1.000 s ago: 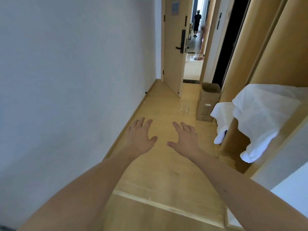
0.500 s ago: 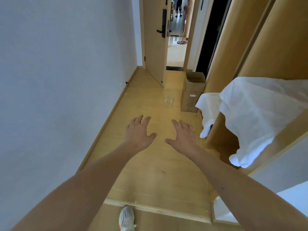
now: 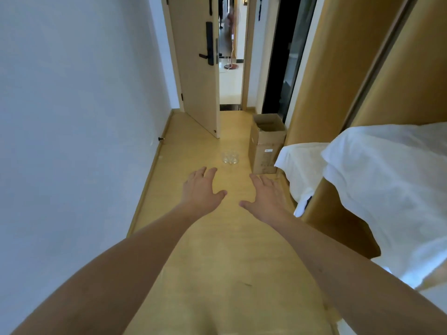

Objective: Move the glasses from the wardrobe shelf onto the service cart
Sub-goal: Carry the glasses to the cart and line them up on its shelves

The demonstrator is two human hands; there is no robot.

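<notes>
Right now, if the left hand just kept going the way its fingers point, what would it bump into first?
Probably the cluster of clear glasses standing on the wooden floor. The left hand is open and points up the hallway slightly towards them, with only bare floor between, though depth is hard to judge.

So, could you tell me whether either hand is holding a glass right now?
No, the left hand and right hand are both spread open and hold nothing, while the glasses stand on the floor ahead.

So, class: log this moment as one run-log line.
left hand: open, empty | right hand: open, empty | glasses: on floor beside cardboard box
</notes>
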